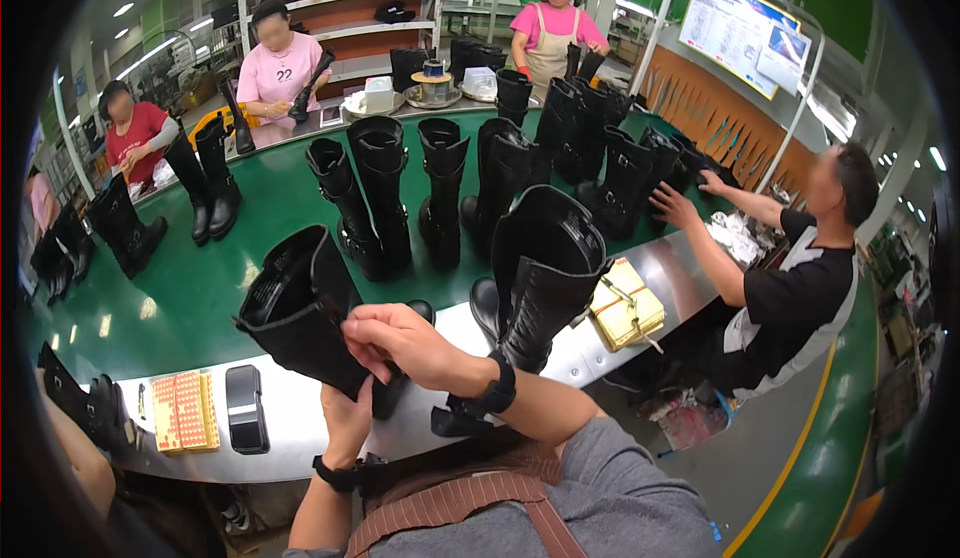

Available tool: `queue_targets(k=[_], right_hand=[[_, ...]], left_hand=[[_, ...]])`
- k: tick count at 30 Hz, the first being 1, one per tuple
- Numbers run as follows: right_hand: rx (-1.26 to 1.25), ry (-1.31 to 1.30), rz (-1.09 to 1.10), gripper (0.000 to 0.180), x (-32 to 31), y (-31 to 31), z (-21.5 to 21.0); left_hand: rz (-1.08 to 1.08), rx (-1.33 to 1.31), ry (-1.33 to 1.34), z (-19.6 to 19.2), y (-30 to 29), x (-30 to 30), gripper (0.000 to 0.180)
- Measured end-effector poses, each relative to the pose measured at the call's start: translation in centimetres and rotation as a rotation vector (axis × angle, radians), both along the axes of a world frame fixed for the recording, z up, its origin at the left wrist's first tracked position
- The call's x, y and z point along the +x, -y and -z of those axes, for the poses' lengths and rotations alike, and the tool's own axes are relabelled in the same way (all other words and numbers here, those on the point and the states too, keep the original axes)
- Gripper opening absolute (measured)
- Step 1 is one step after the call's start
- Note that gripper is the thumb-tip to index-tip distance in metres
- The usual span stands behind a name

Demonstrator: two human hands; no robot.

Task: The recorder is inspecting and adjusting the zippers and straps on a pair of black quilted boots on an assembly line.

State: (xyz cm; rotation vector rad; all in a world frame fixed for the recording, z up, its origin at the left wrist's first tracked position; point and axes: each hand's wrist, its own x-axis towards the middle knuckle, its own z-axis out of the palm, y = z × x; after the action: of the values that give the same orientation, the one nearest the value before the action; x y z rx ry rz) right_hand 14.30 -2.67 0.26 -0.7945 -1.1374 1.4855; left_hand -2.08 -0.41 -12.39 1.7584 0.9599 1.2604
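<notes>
A tall black leather boot leans to the left in front of me, its wide opening facing up and showing a dark lining. My left hand holds it low on the shaft, thumb on the near side and the other fingers partly hidden. At the right side of the shaft, my right hand is closed in a pinch against the leather; whatever lies between the fingertips is too small to make out. Just right of my hands stands another tall black boot, upright, with stitching down its shaft.
Several black boots stand on the green tabletop. Along the metal edge lie a stack of yellow cards, a patterned pad and a black case. A co-worker's hand touches boots at right; other people work across the table.
</notes>
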Motion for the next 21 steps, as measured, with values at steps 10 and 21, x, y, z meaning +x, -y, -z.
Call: queue_targets(k=[10, 21], right_hand=[[0.029, 0.078, 0.075, 0.024, 1.7, -0.3, 1.1], [0.092, 0.154, 0.100, 0.027, 2.0, -0.4, 3.1]], left_hand=[[-0.087, 0.227, 0.093, -5.0, -0.2, 1.0, 0.047], [-0.331, 0.246, 0.322, -10.9, -1.2, 4.2, 0.020]])
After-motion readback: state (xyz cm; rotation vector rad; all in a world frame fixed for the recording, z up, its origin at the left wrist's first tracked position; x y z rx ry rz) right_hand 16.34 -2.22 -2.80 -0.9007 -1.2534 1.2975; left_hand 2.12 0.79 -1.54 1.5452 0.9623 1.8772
